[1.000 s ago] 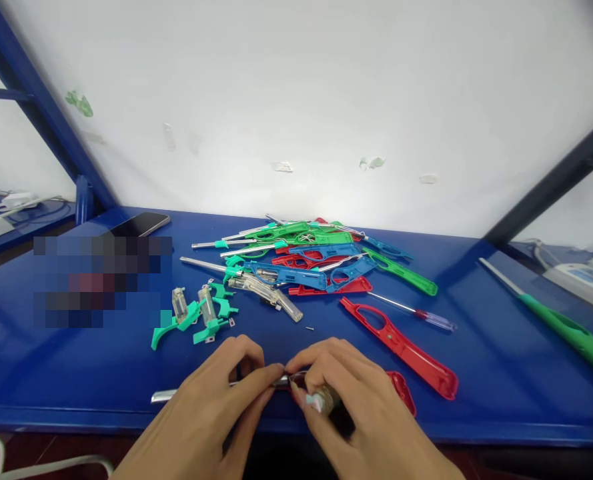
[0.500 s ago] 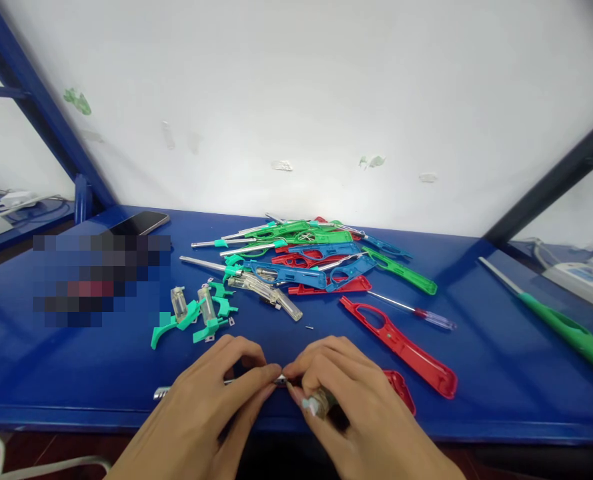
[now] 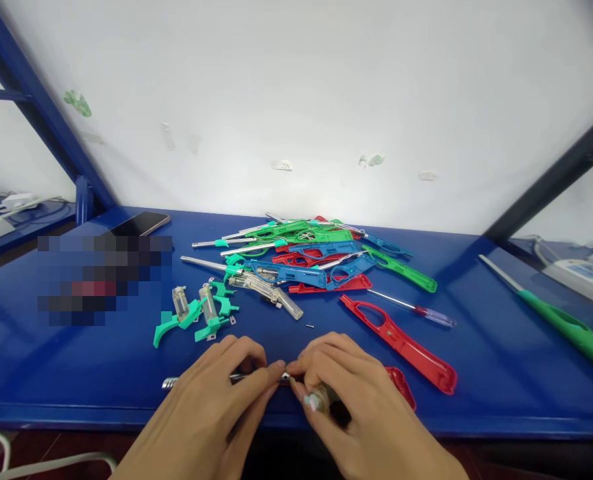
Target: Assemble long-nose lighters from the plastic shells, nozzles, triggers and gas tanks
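Observation:
My left hand [image 3: 216, 393] is closed, with thumb and forefinger pinching a silver metal lighter tube [image 3: 169, 383] near its right end. The tube's perforated tip sticks out to the left, and the middle is partly hidden by the fingers. My right hand [image 3: 349, 400] meets it there, its thumb and forefinger at the tube's right end. Curled in that hand is a see-through lighter fuel tank [image 3: 321, 400] with a pale tip, mostly covered by fingers. A red lighter shell half [image 3: 401, 387] lies partly under the right hand.
Behind lies a pile of lighter shells and tubes [image 3: 301, 260]. Clear tanks with teal triggers [image 3: 209, 307] lie left. On the right are a red shell half [image 3: 406, 340], a screwdriver [image 3: 433, 317] and a whole green lighter [image 3: 566, 333]. A phone [image 3: 141, 225] rests back left.
The metal tube has shifted slightly right and up with my left hand. Both hands keep their pinch at the tube's right end. The parts on the table stay as they were.

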Demonstrator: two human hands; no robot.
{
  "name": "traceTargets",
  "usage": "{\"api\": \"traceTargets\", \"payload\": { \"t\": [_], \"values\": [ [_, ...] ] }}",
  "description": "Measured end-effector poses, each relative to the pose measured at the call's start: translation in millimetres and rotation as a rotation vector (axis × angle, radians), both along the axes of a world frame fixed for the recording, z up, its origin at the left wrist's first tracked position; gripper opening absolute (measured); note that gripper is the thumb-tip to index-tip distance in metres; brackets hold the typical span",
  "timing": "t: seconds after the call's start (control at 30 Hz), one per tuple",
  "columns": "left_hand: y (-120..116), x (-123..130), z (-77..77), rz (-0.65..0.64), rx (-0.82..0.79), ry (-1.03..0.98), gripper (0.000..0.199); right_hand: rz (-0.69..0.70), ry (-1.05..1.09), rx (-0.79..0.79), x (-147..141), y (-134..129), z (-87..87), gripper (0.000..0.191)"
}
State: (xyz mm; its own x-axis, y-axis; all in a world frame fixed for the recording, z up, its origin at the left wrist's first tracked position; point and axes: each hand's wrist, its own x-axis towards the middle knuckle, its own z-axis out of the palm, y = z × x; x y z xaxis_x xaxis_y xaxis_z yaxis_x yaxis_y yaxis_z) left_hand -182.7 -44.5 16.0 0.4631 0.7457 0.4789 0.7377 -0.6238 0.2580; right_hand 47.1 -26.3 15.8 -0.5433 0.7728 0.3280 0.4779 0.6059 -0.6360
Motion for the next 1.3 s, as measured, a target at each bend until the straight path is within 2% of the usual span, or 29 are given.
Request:
{"api": "traceTargets", "payload": {
  "t": [0.13,0.33,0.47,0.57,0.63,0.73,0.87,1.03,1.1,1.17,1.3],
  "values": [
    [-2.6,-1.2,-0.9,0.026,0.020,0.033,0.040,0.003,-0.018,-0.001,-0.1,0.4,2.8,0.024],
    [-4.0,-5.0,-4.7,0.061,-0.051,0.047,0.037,-0.019,-0.004,-0.058,0.2,-3.0,2.5,0.023],
    [-2.1,-3.5,-3.8,0.029,-0.058,0.045,0.038,-0.124,0.201,-0.077,2.7,-4.4,1.2,0.020],
    [-0.7,-3.3,-3.2,0.018,-0.069,0.011,0.033,-0.248,0.455,0.021,12.3,-2.5,2.7,0.029],
    [0.9,-4.3,-3.7,0.019,-0.052,-0.018,0.031,-0.326,0.520,0.091,23.2,-2.0,5.7,0.035],
    [4.0,-8.7,-7.4,0.050,-0.012,-0.037,0.029,-0.354,0.367,0.113,41.1,-5.4,9.3,0.035],
    [8.1,-18.7,-21.2,0.100,0.087,-0.010,0.031,-0.273,0.150,0.043,53.2,-13.0,3.5,0.028],
    [8.4,-24.5,-37.7,0.142,0.204,0.123,0.034,-0.220,0.139,0.008,50.1,-15.5,-7.4,0.029],
    [7.6,-19.6,-34.9,0.159,0.235,0.134,0.039,-0.231,0.175,-0.002,49.8,-15.5,-8.6,0.029],
    [8.8,-10.6,-25.8,0.153,0.251,0.085,0.037,-0.268,0.231,0.001,51.8,-15.2,-8.8,0.030],
    [20.3,12.4,-4.2,0.026,0.212,0.014,0.026,-0.376,0.344,0.007,57.6,-11.9,-7.7,0.038]
  ]
}}
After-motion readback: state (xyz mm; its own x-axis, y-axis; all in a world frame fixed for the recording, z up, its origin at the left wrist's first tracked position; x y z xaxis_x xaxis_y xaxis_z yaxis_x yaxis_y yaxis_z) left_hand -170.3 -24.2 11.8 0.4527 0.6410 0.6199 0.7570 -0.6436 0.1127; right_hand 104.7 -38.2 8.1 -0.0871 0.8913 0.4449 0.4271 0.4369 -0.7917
